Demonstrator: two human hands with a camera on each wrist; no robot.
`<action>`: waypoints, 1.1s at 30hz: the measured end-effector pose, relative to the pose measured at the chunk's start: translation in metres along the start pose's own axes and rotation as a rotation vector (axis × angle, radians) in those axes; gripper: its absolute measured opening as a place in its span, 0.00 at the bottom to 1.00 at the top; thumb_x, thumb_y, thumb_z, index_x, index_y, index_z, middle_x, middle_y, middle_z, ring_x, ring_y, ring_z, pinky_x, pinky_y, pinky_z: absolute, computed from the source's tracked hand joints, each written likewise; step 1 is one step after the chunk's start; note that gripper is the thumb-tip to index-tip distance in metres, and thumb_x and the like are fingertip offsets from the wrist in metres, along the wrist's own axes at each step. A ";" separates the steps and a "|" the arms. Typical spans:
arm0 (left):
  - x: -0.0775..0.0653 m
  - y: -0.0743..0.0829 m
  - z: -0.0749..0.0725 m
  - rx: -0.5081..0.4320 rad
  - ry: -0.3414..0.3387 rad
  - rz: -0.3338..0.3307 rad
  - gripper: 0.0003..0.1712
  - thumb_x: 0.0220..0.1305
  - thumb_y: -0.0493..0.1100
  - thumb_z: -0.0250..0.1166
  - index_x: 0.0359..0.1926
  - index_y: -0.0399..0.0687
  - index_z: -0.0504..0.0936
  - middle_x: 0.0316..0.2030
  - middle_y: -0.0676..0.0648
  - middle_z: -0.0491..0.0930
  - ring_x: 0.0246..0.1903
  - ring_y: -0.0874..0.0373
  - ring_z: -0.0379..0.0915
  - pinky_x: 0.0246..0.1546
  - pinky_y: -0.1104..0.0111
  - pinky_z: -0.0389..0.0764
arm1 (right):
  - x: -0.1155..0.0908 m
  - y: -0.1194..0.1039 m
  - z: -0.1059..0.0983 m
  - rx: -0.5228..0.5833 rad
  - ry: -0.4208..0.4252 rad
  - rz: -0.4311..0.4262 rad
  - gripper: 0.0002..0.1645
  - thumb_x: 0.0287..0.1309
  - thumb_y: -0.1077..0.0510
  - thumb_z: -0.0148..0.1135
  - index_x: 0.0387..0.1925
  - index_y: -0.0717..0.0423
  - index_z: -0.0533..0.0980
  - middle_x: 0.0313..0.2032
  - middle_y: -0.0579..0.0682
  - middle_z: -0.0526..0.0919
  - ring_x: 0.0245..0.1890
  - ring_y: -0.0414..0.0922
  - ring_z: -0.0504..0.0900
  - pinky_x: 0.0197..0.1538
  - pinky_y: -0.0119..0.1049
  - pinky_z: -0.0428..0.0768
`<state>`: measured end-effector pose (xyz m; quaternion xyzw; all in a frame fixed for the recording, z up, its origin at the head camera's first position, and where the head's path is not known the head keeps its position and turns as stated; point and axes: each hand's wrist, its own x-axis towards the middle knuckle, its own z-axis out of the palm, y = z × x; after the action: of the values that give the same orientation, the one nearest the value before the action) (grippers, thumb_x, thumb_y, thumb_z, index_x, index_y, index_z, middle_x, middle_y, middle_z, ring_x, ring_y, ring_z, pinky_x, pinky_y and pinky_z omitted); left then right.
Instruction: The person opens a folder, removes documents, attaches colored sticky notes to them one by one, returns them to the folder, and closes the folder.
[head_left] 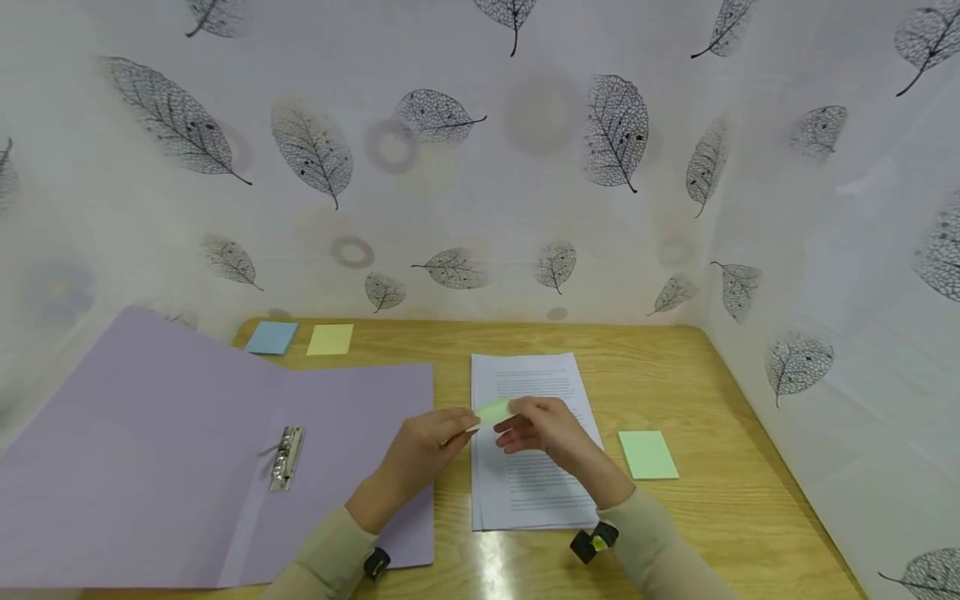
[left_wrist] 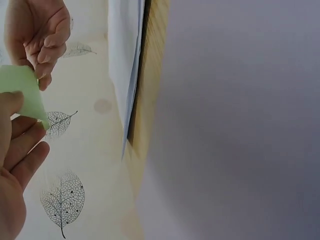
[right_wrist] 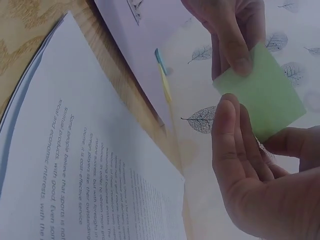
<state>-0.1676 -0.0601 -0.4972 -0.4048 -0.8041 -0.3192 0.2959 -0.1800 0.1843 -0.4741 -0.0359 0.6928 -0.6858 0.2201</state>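
Note:
A light green sticky note is held up between both hands above a stack of printed paper. My left hand pinches one end of it, thumb flat on the face of the note in the right wrist view. At the opposite end, my right hand has its thumb and index finger at the note's edge, the other fingers loosely bent below. The left wrist view shows the note with the right hand beyond it. A green sticky pad lies right of the paper.
An open purple folder with a metal ring clip covers the left side of the wooden table. Blue sticky notes and yellow sticky notes lie behind it. A leaf-patterned curtain surrounds the back and sides.

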 end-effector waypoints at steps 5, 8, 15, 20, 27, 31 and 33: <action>-0.002 -0.002 0.000 -0.045 -0.071 -0.018 0.30 0.67 0.59 0.72 0.56 0.39 0.87 0.52 0.39 0.90 0.51 0.46 0.89 0.50 0.59 0.90 | 0.005 0.004 -0.003 -0.047 0.046 -0.016 0.26 0.77 0.56 0.55 0.59 0.78 0.77 0.44 0.55 0.87 0.36 0.43 0.89 0.41 0.39 0.91; 0.002 -0.006 0.004 -0.048 -0.064 -0.086 0.31 0.76 0.61 0.62 0.60 0.38 0.85 0.55 0.39 0.88 0.54 0.46 0.88 0.52 0.57 0.90 | 0.006 0.004 -0.003 -0.077 0.089 -0.010 0.26 0.77 0.56 0.56 0.59 0.77 0.78 0.45 0.57 0.88 0.37 0.42 0.88 0.40 0.38 0.91; 0.017 -0.015 0.014 -0.091 0.009 -0.182 0.08 0.65 0.35 0.75 0.44 0.35 0.91 0.41 0.39 0.92 0.43 0.48 0.92 0.43 0.61 0.91 | 0.007 0.000 -0.001 -0.075 0.108 -0.020 0.27 0.78 0.55 0.55 0.62 0.76 0.76 0.50 0.64 0.87 0.40 0.44 0.89 0.43 0.41 0.91; 0.026 -0.018 0.018 -0.139 -0.032 -0.252 0.05 0.67 0.34 0.72 0.41 0.36 0.91 0.38 0.42 0.92 0.38 0.51 0.91 0.38 0.62 0.91 | 0.011 -0.002 -0.003 -0.149 0.178 -0.070 0.24 0.76 0.56 0.59 0.63 0.70 0.78 0.49 0.62 0.89 0.37 0.42 0.89 0.39 0.36 0.89; 0.040 -0.027 0.034 -0.097 -0.121 -0.398 0.11 0.74 0.39 0.67 0.49 0.36 0.89 0.46 0.40 0.91 0.46 0.47 0.90 0.47 0.57 0.90 | 0.033 -0.002 -0.021 -0.220 0.261 -0.116 0.20 0.75 0.55 0.63 0.55 0.68 0.83 0.43 0.57 0.91 0.32 0.40 0.88 0.35 0.32 0.87; 0.043 -0.033 0.046 -0.043 -0.158 -0.483 0.19 0.75 0.42 0.66 0.59 0.34 0.85 0.53 0.38 0.89 0.51 0.45 0.89 0.54 0.54 0.88 | 0.051 0.002 -0.033 -0.186 0.328 -0.048 0.20 0.75 0.56 0.63 0.56 0.69 0.83 0.46 0.61 0.90 0.30 0.40 0.88 0.36 0.34 0.89; 0.042 -0.035 0.050 -0.021 -0.178 -0.503 0.21 0.75 0.43 0.67 0.62 0.34 0.83 0.51 0.37 0.89 0.48 0.45 0.89 0.55 0.53 0.88 | 0.060 0.004 -0.037 -0.175 0.343 -0.018 0.20 0.75 0.57 0.63 0.57 0.69 0.82 0.48 0.64 0.89 0.31 0.41 0.89 0.37 0.37 0.90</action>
<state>-0.2292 -0.0198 -0.5066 -0.2217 -0.8990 -0.3540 0.1313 -0.2459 0.1979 -0.4945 0.0562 0.7767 -0.6210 0.0886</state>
